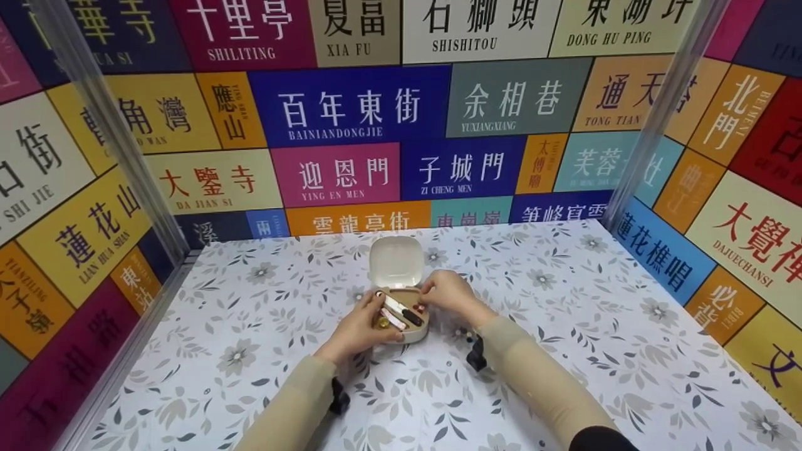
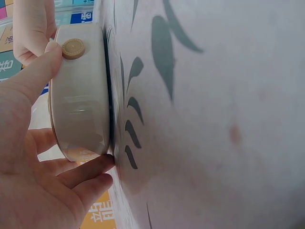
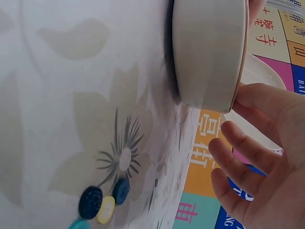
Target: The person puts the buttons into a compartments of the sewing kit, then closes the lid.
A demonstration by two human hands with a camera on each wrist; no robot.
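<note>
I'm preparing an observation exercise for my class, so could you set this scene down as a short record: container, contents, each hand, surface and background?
Container: pale box on the tabletop, its lid raised
Contents: slim white item, other small pieces
Left hand: grips the box's left side
Right hand: fingertips at the box's right rim; whether they pinch anything is unclear
Surface: white tabletop with grey flowers and leaves
Beside the box: small button-like discs, blues and yellow
Background: coloured wall panels bearing Chinese characters
</note>
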